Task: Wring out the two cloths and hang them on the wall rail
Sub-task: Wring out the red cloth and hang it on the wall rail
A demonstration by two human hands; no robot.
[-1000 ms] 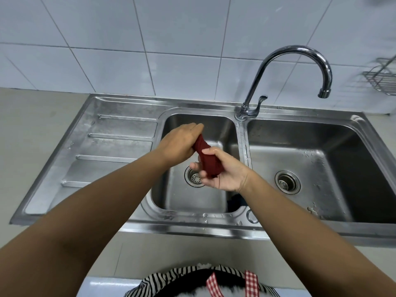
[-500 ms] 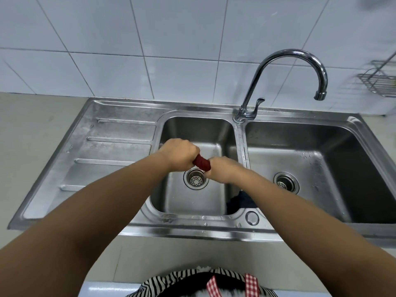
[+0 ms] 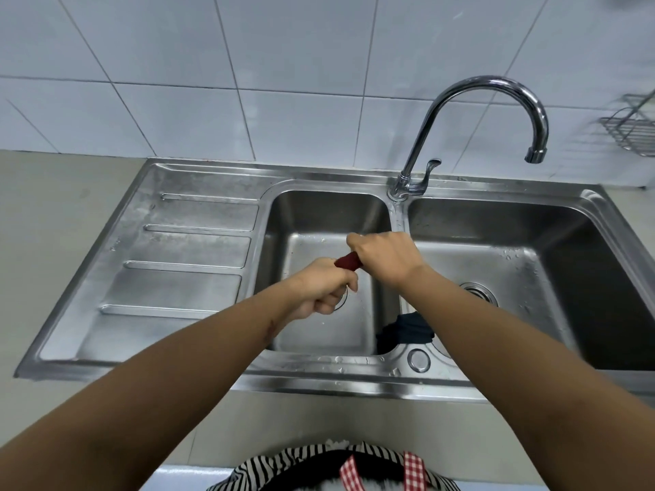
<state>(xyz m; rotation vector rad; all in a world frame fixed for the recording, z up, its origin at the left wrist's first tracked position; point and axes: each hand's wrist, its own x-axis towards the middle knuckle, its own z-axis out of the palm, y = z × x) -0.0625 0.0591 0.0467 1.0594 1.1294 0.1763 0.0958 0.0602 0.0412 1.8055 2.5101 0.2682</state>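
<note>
No legible text or labels, perhaps from wide-angle blur.

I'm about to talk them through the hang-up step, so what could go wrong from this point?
1. The red cloth is twisted between the left hand and right hand with only a short bit showing; it may stay wet inside the fists and drip later.
2. The dark cloth lies half hidden under the right forearm in the left basin; it could be forgotten.
3. No wall rail is in view, so they must turn away with a damp cloth.
</note>
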